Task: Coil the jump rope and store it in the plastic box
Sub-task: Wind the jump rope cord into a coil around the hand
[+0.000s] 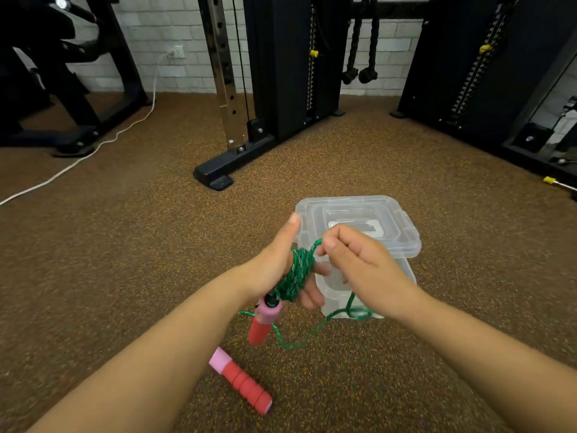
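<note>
Green jump rope [296,273] around left hand [274,254]

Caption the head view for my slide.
The right hand pinches green jump rope coiled round the left hand, before a lidded plastic box.

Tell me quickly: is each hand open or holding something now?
Left hand: open, thumb up, the jump rope wound around its fingers.
Right hand: closed, pinching the jump rope's loose strand.
</note>
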